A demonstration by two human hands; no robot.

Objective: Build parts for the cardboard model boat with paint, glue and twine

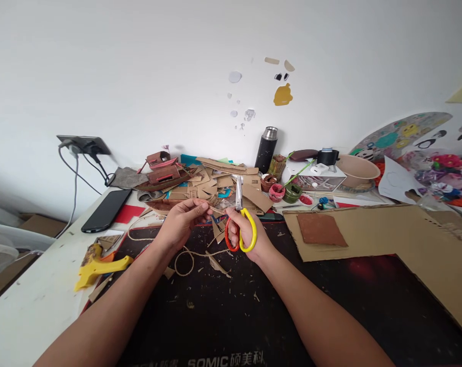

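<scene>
My left hand (185, 219) is closed in a pinch on one end of a thin brown strip (216, 209), perhaps cardboard. That strip spans the small gap to my right hand (249, 233), whose thumb and finger are at its other end. Scissors (253, 224) with one red and one yellow handle loop are held in my right hand, blades pointing up and away from the strip. Below both hands, a loop of twine (184, 261) lies on the black mat (215, 316) among small scraps.
Behind my hands is a heap of cardboard scraps (211, 183), with a brown cardboard model (165, 176) to its left. A yellow glue gun (101, 266) and black phone (106, 211) lie left. Paint jars (277, 192), a black flask (266, 150) and a cardboard sheet (376, 229) are right.
</scene>
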